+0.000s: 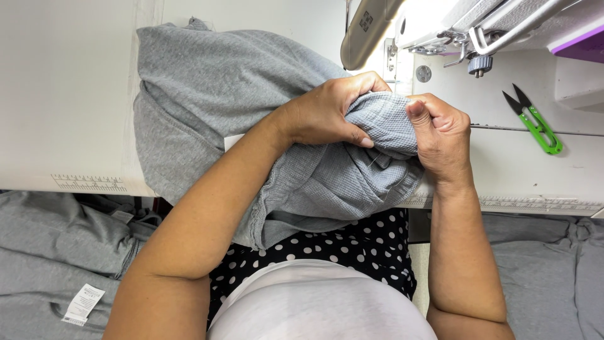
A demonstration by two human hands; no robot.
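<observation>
A grey knit garment (214, 94) lies across the white sewing table (63, 94) and hangs over its front edge. My left hand (333, 113) grips a bunched ribbed part of the garment from the left. My right hand (443, 135) pinches the same bunched fabric from the right, thumb on top. Both hands hold the fold just in front of the sewing machine (453, 25).
Green-handled thread snips (535, 123) lie on the table at the right. Piles of grey fabric lie below the table at the left (56, 252), one with a white label (83, 303), and at the right (547, 264). A ruler strip (88, 182) runs along the table's front edge.
</observation>
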